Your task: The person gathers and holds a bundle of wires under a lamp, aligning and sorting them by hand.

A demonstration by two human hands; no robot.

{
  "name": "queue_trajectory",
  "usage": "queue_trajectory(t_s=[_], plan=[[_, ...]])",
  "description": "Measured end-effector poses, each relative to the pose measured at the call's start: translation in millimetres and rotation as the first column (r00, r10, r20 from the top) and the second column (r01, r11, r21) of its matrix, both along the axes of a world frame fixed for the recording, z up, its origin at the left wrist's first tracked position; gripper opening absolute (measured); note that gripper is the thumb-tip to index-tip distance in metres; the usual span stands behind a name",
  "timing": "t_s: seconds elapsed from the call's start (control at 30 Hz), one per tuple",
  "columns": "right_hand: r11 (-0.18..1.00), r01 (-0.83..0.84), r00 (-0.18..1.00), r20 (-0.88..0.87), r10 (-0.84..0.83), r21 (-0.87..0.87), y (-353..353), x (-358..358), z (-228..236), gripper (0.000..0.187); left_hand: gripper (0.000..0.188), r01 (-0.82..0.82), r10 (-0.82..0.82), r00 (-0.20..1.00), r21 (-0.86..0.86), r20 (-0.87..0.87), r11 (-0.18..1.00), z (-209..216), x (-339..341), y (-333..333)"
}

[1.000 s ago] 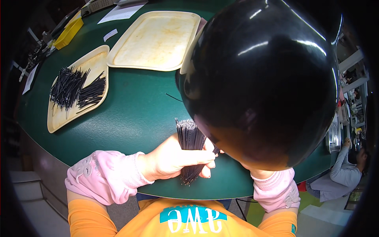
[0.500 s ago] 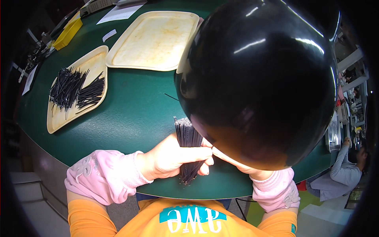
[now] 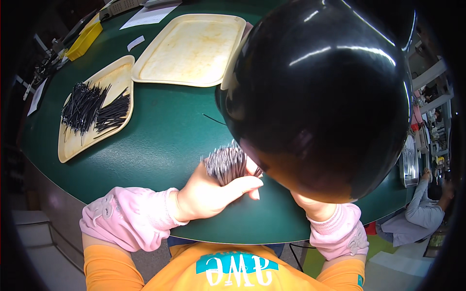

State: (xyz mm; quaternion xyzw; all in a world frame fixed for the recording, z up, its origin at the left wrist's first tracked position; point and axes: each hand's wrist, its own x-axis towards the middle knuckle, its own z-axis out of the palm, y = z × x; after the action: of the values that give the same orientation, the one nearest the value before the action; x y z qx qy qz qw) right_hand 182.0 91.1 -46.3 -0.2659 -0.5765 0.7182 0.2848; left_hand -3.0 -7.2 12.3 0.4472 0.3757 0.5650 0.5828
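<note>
Green counter (image 3: 160, 126) fills most of what I can see, its near edge curving just past the waist of one person in an orange shirt (image 3: 233, 271) and two pink cuffs (image 3: 131, 218). One bundle (image 3: 225, 165) of thin black wires, too many to count, sits upright but tilted in the left hand (image 3: 206, 194), over the near part of the counter, pale tips upward and a little blurred. The left fingers are closed around it, thumb across the front.

One big glossy black dome (image 3: 320, 97) hides most of the right hand (image 3: 313, 207); only the part by the wrist shows to me, so I can't tell how its fingers stand.

One loose wire (image 3: 212, 118) lies on the counter, one end disappearing behind the dome. Two cream trays stand beyond: a big tray (image 3: 189, 48), and a small tray (image 3: 80, 148) at the left carrying two heaps (image 3: 82, 109) of black wires side by side. Farther off I spot one yellow bin (image 3: 85, 41) and three papers (image 3: 148, 16). Over on the right, one co-worker (image 3: 415, 220) sits well apart.
</note>
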Motion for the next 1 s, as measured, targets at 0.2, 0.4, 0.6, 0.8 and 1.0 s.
queue_trajectory(t_s=[0.2,0.4,0.6,0.8,1.0], plan=[[0.933,0.109,0.99,-0.05,-0.134,-0.343,-4,-11,27,0.014,0.02,0.019,0.246,0.815,0.448,-0.525,0.894,-7,1,0],[0.986,-0.155,0.978,-0.148,0.146,-0.052,-18,-22,62,0.016,0.012,-0.01,0.011,1.0,0.035,-0.024,0.999,-5,0,-2],[0.97,-0.189,0.96,-0.18,0.215,0.154,-24,-34,83,0.019,0.013,0.162,-0.08,0.962,-0.308,0.263,0.937,10,-3,-2],[0.918,-0.25,0.946,0.282,0.162,0.309,-12,-19,64,0.026,0.015,0.266,-0.089,0.898,-0.371,0.431,0.89,5,-3,-3],[0.945,-0.176,0.983,0.096,0.155,0.277,-22,-28,74,0.019,0.017,0.305,-0.095,0.878,-0.394,0.47,0.867,4,-2,-3]])
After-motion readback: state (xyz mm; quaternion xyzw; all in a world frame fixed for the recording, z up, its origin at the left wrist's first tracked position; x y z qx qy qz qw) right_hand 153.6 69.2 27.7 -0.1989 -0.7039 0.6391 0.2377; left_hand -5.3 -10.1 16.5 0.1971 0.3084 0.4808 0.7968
